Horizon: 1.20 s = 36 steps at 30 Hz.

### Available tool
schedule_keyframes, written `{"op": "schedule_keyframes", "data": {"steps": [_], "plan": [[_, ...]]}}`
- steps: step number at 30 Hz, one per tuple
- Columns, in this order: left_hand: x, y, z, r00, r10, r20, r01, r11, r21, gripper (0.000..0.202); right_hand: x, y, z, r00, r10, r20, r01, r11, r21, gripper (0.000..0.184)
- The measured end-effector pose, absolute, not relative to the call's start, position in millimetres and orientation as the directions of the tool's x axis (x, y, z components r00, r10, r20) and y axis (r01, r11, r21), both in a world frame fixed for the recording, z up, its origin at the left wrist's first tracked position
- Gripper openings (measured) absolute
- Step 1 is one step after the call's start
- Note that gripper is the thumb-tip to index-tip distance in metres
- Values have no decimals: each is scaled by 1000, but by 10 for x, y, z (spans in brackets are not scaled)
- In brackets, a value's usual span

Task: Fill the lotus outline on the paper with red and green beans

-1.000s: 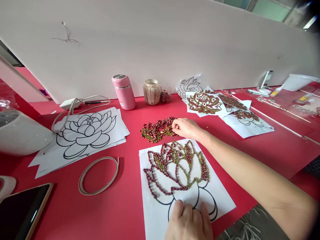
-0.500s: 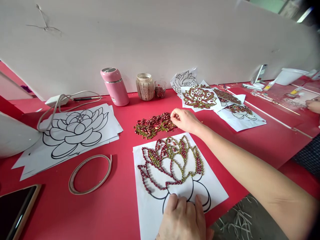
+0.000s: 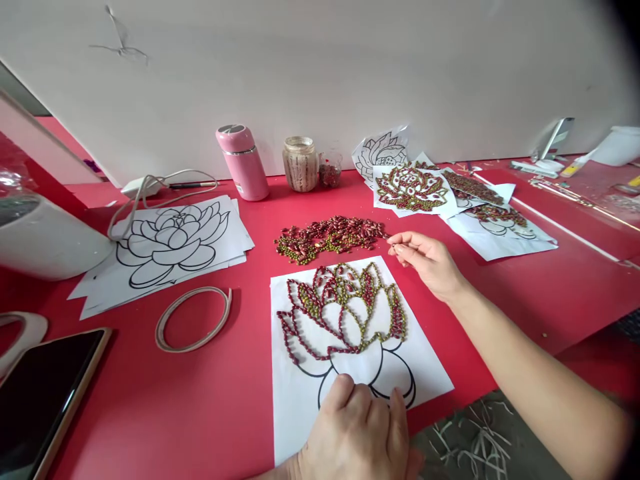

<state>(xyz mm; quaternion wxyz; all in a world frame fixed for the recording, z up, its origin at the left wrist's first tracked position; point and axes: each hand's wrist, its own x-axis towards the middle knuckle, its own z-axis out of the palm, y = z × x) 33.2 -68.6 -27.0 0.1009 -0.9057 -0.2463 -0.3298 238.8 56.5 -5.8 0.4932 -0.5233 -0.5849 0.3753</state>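
Observation:
A white sheet [image 3: 430, 373] with a lotus outline lies in front of me, its upper petals covered with red and green beans [image 3: 345, 303]. My left hand [image 3: 357, 433] rests on the sheet's lower part, fingers curled and pressing the paper down. My right hand [image 3: 425, 260] hovers just right of the sheet's top corner, thumb and fingertips pinched together on a small bean. A loose pile of red and green beans [image 3: 327, 237] lies on the red table [image 3: 215, 413] just beyond the sheet, left of my right hand.
A stack of blank lotus sheets [image 3: 170, 240] lies at left, with a tape ring [image 3: 193, 320] and a phone [image 3: 43, 393] nearer me. A pink flask [image 3: 243, 162], a jar [image 3: 300, 163] and a small cup stand by the white board. Finished bean pictures [image 3: 410, 190] lie at right.
My right hand has left the bean pile and drawn back to the right, now pinching a bean beside the sheet. The left hand stays on the paper.

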Motion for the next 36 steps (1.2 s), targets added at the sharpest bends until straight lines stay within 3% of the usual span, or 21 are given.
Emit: {"op": "schedule_keyframes", "data": {"steps": [7,17,26,32,36], "plan": [[463,-720,-235,692,358,627,523,-847,-94,29,2396,571,-117,15,987,162,135,159,-978,17],[642,-600,-192,702,482,525,575,-818,-18,36,2385,438,-56,-227,963,148,183,191,-964,10],[593,-548,-283,653,502,568,590,-807,35,32,2407,386,-8,-284,956,66,386,178,-905,15],[603,-539,-301,573,503,647,609,-789,74,38,2417,376,-39,-301,953,-23,438,117,-891,16],[608,-511,-318,570,501,651,604,-793,81,39,2420,367,-47,-340,940,20,506,201,-839,12]]}}
